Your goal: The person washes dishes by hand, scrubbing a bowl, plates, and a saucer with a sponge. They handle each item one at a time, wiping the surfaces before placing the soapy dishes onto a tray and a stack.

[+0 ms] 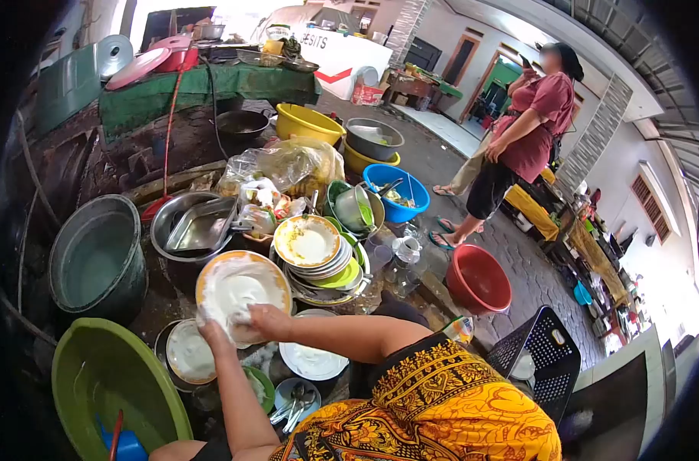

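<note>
A soapy orange-rimmed plate is tilted up in my left hand, whose fingers wrap its lower edge. My right hand is closed against the plate's foamy face; foam hides what its fingers hold, if anything. Behind it, a food-stained plate tops a stack of plates. Below my hands are a foamy orange-rimmed plate, a white plate with suds, a small green bowl and a dish of spoons.
A dark water bucket and green tub stand left. Metal pans sit ahead. A blue basin, red basin and black crate are right. A person stands beyond the blue basin.
</note>
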Motion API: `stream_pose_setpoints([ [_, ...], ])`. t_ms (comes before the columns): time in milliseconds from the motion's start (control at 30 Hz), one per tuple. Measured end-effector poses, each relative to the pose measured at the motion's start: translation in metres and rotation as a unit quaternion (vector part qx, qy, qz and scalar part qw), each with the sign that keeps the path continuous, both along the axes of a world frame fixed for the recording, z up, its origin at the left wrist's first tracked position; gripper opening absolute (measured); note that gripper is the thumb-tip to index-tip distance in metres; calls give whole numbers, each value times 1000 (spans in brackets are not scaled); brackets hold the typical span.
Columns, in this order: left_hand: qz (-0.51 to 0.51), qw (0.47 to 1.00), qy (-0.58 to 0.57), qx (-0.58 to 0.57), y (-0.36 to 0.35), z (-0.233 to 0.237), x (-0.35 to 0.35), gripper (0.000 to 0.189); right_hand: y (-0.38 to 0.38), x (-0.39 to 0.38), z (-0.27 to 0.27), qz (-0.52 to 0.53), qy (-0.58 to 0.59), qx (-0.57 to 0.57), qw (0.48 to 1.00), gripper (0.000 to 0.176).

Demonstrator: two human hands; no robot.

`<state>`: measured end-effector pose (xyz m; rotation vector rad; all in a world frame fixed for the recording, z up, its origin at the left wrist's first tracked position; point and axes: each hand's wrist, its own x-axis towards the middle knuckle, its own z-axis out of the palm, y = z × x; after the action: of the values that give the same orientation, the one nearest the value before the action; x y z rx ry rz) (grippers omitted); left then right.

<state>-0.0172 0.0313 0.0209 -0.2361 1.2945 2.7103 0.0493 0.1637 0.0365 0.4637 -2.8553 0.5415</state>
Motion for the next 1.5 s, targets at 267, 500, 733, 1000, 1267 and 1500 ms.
stream_pose_setpoints([
  [267,-122,992,-11,12,11,17,8,38,53,-31,29,-181,39,186,965,33],
  [500,-21,993,-107,-42,18,-18,5,43,-12,6,-4,-20,-121,-25,992,28],
  [733,-26,999,-16,16,2,9,0,43,61,-17,46,-80,-61,202,974,31],
  [1000,-52,997,-52,24,15,-12,9,41,-4,11,10,36,-76,-67,994,42],
  [1267,-65,997,-27,36,3,-6,-2,44,56,-23,50,-129,-102,281,945,26],
  [1500,-115,985,-12,130,19,-15,14,40,-21,8,24,24,-126,204,970,29],
])
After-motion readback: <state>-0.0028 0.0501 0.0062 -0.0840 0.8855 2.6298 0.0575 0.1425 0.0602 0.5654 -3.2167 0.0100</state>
